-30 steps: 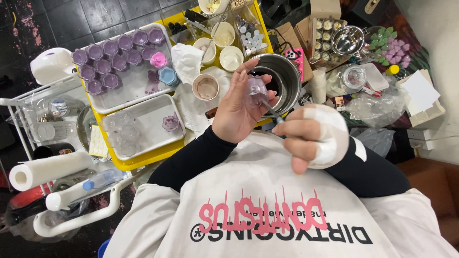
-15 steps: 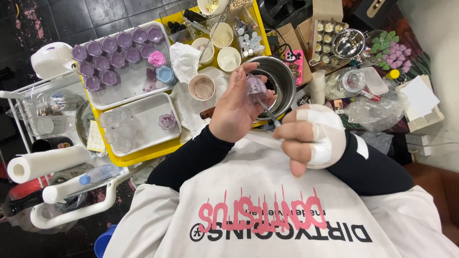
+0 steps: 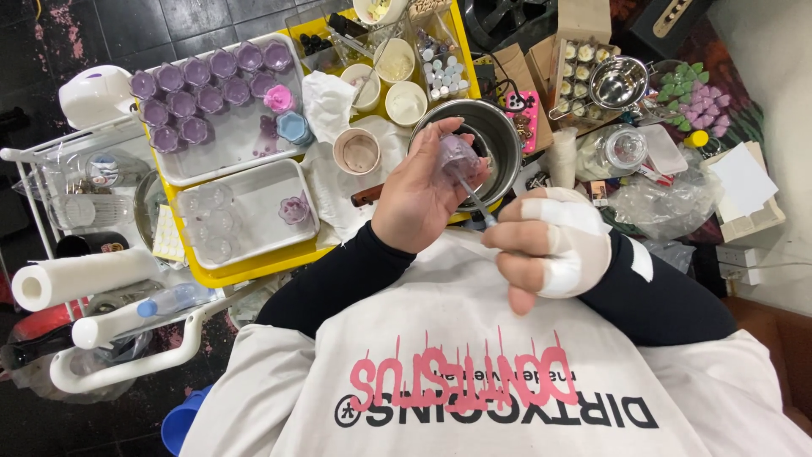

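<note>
My left hand [image 3: 423,199] holds a small clear, purple-tinted mould cup [image 3: 458,157] up over a steel pot [image 3: 486,135]. My right hand [image 3: 550,245], wrapped in white bandage tape, grips a thin metal tool [image 3: 475,203] whose tip reaches into the cup. Both sleeves are black. A white apron with pink and black print covers my lap below the hands.
A yellow tray [image 3: 245,267] carries a white tray of purple moulds [image 3: 207,85], a second white tray with clear cups [image 3: 254,211], a pink mug [image 3: 356,151] and white bowls [image 3: 406,103]. A paper towel roll [image 3: 80,279] lies left. A steel bowl [image 3: 619,82], jar [image 3: 622,151] and purple flowers [image 3: 706,106] sit right.
The right hand has shifted slightly left toward the cup, bringing the tool's tip into it. The left hand keeps the cup in about the same place.
</note>
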